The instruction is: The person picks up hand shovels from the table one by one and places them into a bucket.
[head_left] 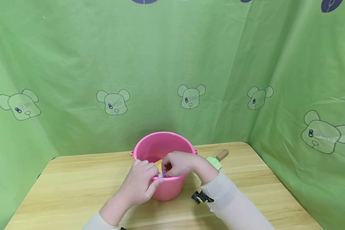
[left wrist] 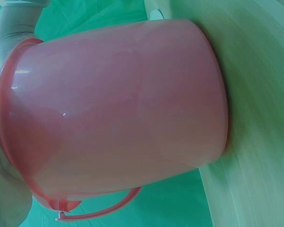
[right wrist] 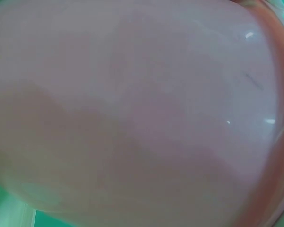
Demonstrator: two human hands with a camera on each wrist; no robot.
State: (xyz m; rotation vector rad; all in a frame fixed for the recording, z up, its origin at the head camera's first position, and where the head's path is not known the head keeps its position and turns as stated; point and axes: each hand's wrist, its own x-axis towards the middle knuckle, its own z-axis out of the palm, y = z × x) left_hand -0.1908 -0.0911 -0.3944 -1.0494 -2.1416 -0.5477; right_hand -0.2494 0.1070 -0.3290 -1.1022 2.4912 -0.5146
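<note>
A pink bucket (head_left: 168, 188) stands upright on the table. My left hand (head_left: 139, 182) grips its near rim, thumb outside and fingers over the edge. Over the same rim, from the right, my right hand (head_left: 178, 163) reaches in with curled fingers. By its fingertips shows a small pale lavender piece (head_left: 160, 175); whether the fingers pinch it I cannot tell. Something yellow (head_left: 158, 164) lies in the bucket, mostly hidden by the hands. The bucket's outer wall (left wrist: 118, 104) fills much of the left wrist view, and the same wall (right wrist: 132, 104) nearly all of the right one.
A light green hand shovel (head_left: 214, 163) with a wooden handle lies right of the bucket, partly behind my right forearm. The bucket's handle (left wrist: 104, 213) hangs down its side. A green curtain (head_left: 161, 64) with bear drawings encloses the wooden table (head_left: 83, 182).
</note>
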